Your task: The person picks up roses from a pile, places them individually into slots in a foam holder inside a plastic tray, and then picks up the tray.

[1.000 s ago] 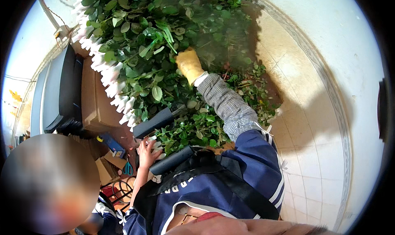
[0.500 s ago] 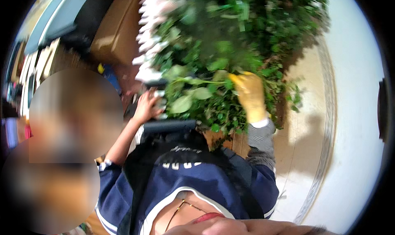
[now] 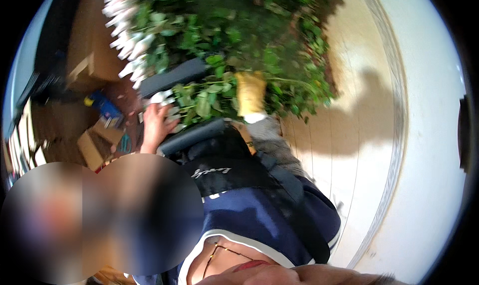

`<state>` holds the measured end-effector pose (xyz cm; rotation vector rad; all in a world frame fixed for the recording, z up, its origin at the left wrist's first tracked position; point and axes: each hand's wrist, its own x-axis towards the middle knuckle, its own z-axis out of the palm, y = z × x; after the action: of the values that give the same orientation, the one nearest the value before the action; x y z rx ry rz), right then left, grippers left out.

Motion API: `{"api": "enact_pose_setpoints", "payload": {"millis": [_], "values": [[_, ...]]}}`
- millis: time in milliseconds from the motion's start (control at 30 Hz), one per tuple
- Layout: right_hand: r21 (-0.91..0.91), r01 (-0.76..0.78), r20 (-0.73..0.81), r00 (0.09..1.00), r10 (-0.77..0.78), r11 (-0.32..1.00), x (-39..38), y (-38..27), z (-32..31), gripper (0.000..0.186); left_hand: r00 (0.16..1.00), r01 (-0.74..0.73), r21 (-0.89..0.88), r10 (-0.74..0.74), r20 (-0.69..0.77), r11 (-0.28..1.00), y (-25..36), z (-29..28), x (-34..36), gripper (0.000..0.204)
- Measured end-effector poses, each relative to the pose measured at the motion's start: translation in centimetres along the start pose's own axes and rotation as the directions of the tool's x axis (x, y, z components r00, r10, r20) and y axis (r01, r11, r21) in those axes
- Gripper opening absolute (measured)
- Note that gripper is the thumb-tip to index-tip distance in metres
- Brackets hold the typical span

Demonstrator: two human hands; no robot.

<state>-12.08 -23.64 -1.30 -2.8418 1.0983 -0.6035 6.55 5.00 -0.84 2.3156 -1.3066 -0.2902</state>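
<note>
My left hand (image 3: 155, 121), bare, has its fingers spread at white-sleeved heads (image 3: 164, 96) between two dark padded bars (image 3: 173, 78). To its right my right hand (image 3: 251, 93), in a yellow glove, is closed on a leafy stem (image 3: 294, 83) lying across other stems, its fingertips blurred. A large heap of leafy stems (image 3: 214, 20) fills the area beyond, with white-sleeved heads (image 3: 127, 45) along its left edge.
Cardboard boxes (image 3: 97, 23), a blue and yellow object (image 3: 105, 108) and teal scissors (image 3: 124, 143) are on the left. A pale tiled surface (image 3: 334, 140) and white wall (image 3: 429, 135) are on the right. Blurred patches hide the lower left.
My gloved hand came down from the far heap a second ago with a long leafy stem, which now lies between the bars. My left hand stays near the white heads; the view swung around.
</note>
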Motion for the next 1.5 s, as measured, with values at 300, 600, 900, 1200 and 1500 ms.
{"api": "enact_pose_setpoints", "payload": {"millis": [300, 600, 900, 1200, 1500], "values": [[0.758, -0.234, 0.137, 0.970, 0.202, 0.609, -2.0, 2.2, 1.8, 0.033, 0.975, -0.128, 0.099, 0.107, 0.193, 0.987, -1.5, -0.5, 1.9, 0.054], [0.261, 0.051, -0.114, 0.993, -0.022, 0.964, 1.1, -1.4, -6.3, 0.040, 0.994, -0.023, -0.137, 0.007, -0.113, 0.990, -3.0, -0.2, -3.4, 0.050], [0.322, 0.631, 0.755, 0.279, -0.594, 0.706, 0.0, -16.2, 0.0, 0.023, 0.833, 0.443, -0.296, -0.266, 0.485, 0.846, -2.5, -1.1, -4.3, 0.043], [0.252, 0.816, 0.906, -0.011, -0.422, 0.520, 0.0, -17.8, 1.2, 0.024, 0.842, 0.179, -0.969, -0.536, 0.062, 0.171, -5.7, -2.8, -8.2, 0.025], [0.331, 0.764, 0.857, 0.003, -0.516, 0.553, 0.8, -17.0, 0.4, 0.023, 0.952, 0.300, -0.639, -0.176, 0.252, 0.709, -1.9, -1.1, -5.2, 0.028]]}}
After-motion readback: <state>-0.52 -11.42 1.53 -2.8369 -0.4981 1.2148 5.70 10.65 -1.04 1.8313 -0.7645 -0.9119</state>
